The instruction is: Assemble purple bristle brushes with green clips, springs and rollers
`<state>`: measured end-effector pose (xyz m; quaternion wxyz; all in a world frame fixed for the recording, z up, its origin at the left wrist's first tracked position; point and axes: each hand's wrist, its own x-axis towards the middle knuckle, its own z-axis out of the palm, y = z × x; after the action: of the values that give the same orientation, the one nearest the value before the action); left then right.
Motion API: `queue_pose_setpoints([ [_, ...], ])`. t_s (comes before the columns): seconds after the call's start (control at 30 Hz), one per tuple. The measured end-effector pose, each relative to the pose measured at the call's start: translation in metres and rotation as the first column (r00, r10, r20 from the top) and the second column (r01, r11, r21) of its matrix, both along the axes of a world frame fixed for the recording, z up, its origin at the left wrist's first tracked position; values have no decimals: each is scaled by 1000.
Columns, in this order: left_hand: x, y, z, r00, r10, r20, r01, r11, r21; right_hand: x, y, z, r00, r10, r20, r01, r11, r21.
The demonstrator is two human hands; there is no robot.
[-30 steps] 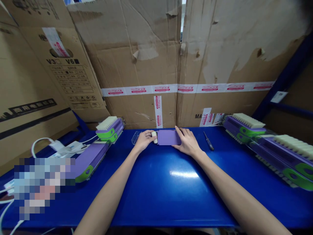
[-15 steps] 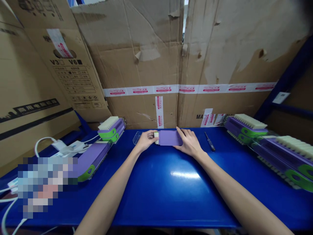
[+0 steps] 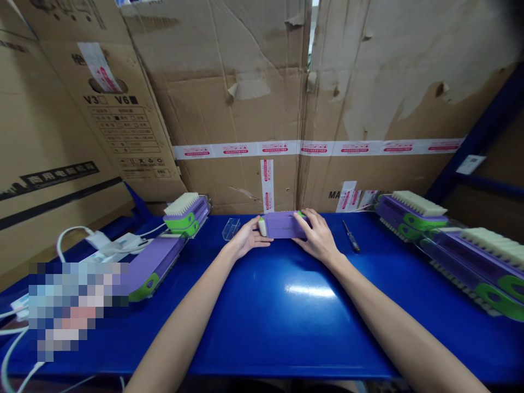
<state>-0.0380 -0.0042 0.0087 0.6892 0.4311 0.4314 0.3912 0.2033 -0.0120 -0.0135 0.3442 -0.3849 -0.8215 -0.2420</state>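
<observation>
Between my hands, a purple rectangular device point(image 3: 282, 226) with green corners and a cream left end is tilted up at the back of the blue table. My left hand point(image 3: 244, 243) holds the cream end, thumb at its top and fingers stretched along its lower edge. At the other end my right hand point(image 3: 319, 236) grips the device, thumb below and fingers over the green corner. A ridged cream strip shows along its top edge. Beside my left hand lies a small clear plastic tray point(image 3: 231, 229). A dark screwdriver point(image 3: 351, 237) rests right of my right hand.
Similar purple and green devices with ridged cream pads stand at the left point(image 3: 158, 262) and the right point(image 3: 475, 262). White cables and a power strip point(image 3: 110, 245) occupy the left side. Cardboard sheets point(image 3: 245, 109) wall off the back of the blue table point(image 3: 262, 316).
The device has been tilted, so its ridged top edge and green corners now show. My left hand's fingers have moved from the cream end's side to beneath it.
</observation>
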Motion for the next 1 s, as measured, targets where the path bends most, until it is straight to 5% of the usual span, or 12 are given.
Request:
queue_pose_setpoints([
  [1.0,10,-3,5,991,123,43,-118,988,-97,3,-1,-3,998,33,-61,-34,999,-6],
])
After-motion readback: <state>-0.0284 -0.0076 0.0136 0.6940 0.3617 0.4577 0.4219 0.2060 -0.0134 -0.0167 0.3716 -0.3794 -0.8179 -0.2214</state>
